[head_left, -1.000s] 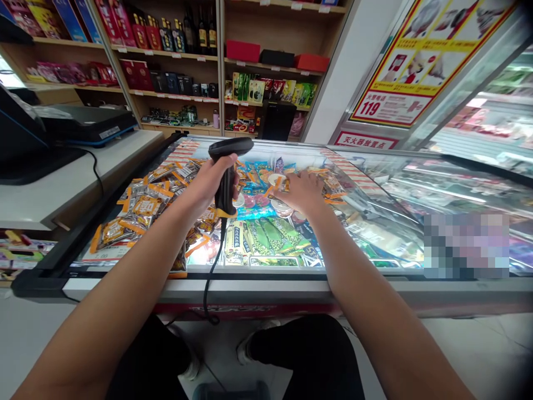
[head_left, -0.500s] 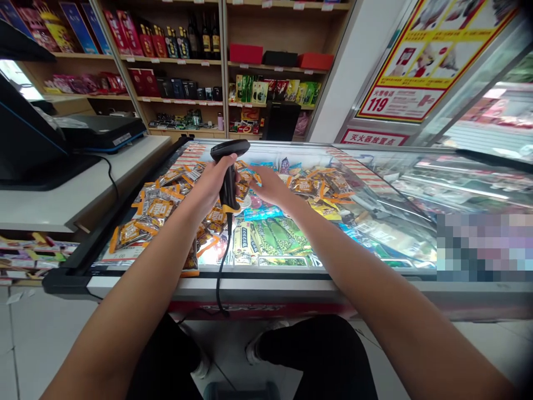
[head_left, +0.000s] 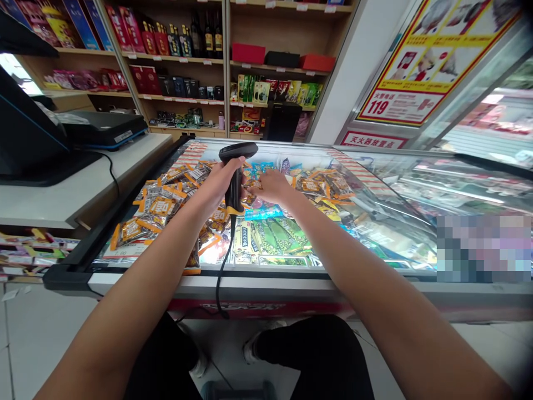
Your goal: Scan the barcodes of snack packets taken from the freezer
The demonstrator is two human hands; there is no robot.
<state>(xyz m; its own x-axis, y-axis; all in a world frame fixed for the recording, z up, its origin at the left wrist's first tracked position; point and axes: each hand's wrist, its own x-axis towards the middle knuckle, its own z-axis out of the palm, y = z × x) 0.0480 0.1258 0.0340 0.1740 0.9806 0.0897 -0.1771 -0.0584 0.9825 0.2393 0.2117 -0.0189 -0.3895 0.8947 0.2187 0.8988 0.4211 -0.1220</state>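
Note:
My left hand (head_left: pixel 222 180) is wrapped round the grip of a black barcode scanner (head_left: pixel 235 186), held upright above the glass top of the freezer. My right hand (head_left: pixel 272 186) is just right of the scanner, its fingers closed on an orange-and-clear snack packet (head_left: pixel 253 185) that is partly hidden behind the scanner. To the left lies a loose heap of similar snack packets (head_left: pixel 160 206) on the glass. A smaller pile of snack packets (head_left: pixel 322 183) lies to the right of my right hand.
The chest freezer (head_left: pixel 266 282) spans the view in front of my knees, with green ice-cream packs (head_left: pixel 278 236) visible under its glass. The scanner cable (head_left: pixel 225 261) hangs over its front edge. On the left is a counter (head_left: pixel 83 186) with a scale (head_left: pixel 104 129); stocked shelves (head_left: pixel 175 58) stand behind.
The scanner and my left hand have moved slightly to the right. My right hand has also moved a little to the right, with the packet still at its fingers.

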